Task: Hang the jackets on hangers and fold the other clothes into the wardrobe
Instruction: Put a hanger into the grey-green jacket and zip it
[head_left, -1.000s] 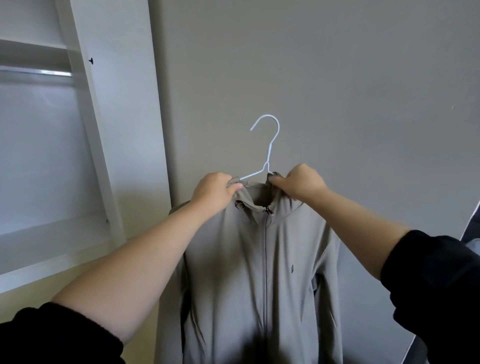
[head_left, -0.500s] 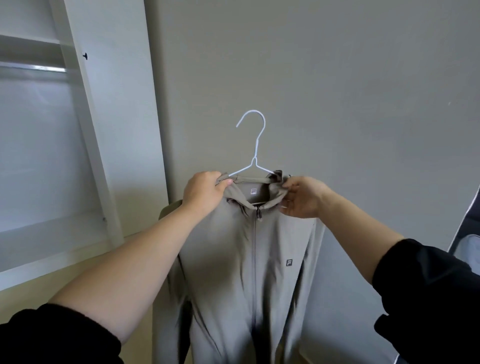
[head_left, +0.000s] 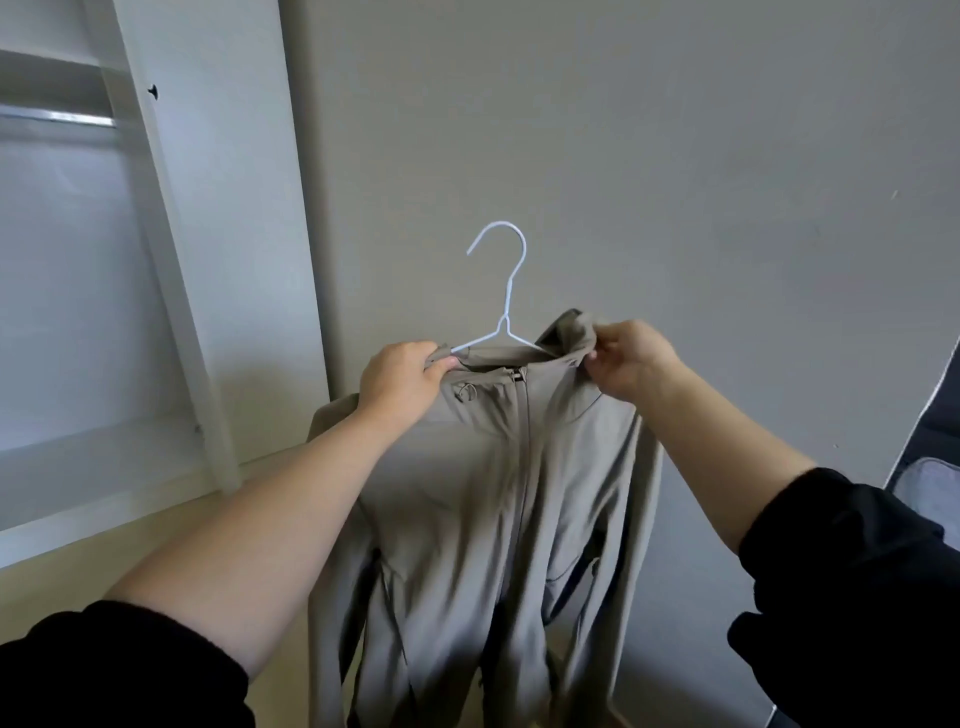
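A grey-beige zip jacket (head_left: 498, 493) hangs in front of me on a white wire hanger (head_left: 503, 291), whose hook points up and to the left. My left hand (head_left: 402, 379) grips the jacket's left shoulder together with the hanger's left arm. The right side of the collar is pinched and lifted by my right hand (head_left: 626, 358). The jacket is zipped and its sleeves hang down out of view at the bottom.
The white wardrobe (head_left: 171, 249) stands open at the left, with a metal rail (head_left: 57, 118) near its top and a shelf (head_left: 98, 467) below. A plain grey wall (head_left: 675, 182) is behind the jacket. A dark object (head_left: 930, 467) shows at the right edge.
My right hand has moved right and pulled the collar's right side up and outward. The left hand kept its grip. The jacket has shifted slightly and hangs more creased.
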